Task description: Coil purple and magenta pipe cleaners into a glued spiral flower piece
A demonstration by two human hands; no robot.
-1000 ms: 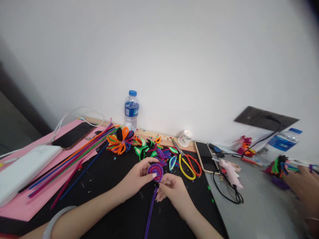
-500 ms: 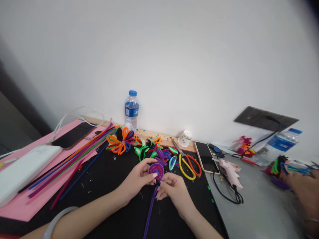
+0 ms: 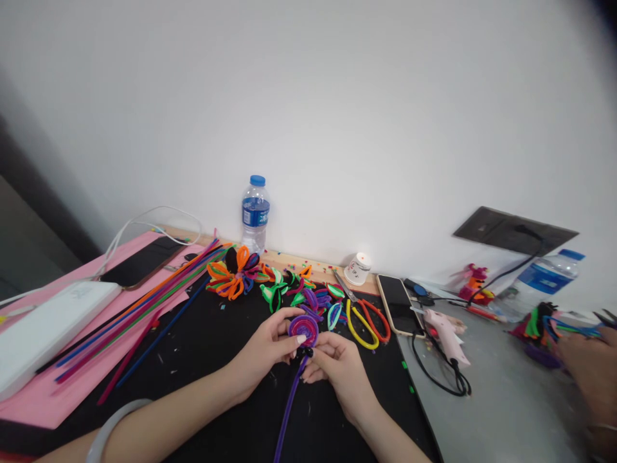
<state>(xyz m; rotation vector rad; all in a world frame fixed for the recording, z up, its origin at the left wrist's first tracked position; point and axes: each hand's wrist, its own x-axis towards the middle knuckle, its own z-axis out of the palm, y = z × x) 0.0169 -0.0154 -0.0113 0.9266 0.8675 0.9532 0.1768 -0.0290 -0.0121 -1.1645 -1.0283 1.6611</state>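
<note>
Wall (image 3: 337, 116): rising beyond the grip, behind a narrow wooden strip (image 3: 279, 257) strewn with bright scraps.
Black mat (image 3: 202, 347): spread beneath the grip, leaving room to move leftward and toward the body; ending along a slanted right edge against grey tabletop (image 3: 501, 411).
Pink sheet (image 3: 58, 399): lying well left of the grip, partly covered by bundled fuzzy stems (image 3: 144, 308).
Water bottle (image 3: 255, 215): standing upright beyond the grip, slightly left, close to the wall.
Left hand (image 3: 263, 350): gripping the spiral disc (image 3: 304, 326), with thumb across its face and fingers curled around behind.
Right hand (image 3: 342, 370): closed on the black piece (image 3: 308, 352) just under the disc; curled fingers partly hidden.
Scissors (image 3: 351, 321): resting beyond and right of the grip, with yellow and red handles nearest.
Looped petals (image 3: 312, 298): clustered just beyond the grip, crowding the far side in green, purple and orange.
Purple stem (image 3: 289, 411): trailing from below the black piece toward the body.
Spiral disc: held between both hands, over the mat; round, flat, tightly coiled, purple outside, magenta-red within, face turned toward the camera.
Black piece: small, at the disc's lower rim, too blurred for detail.
</note>
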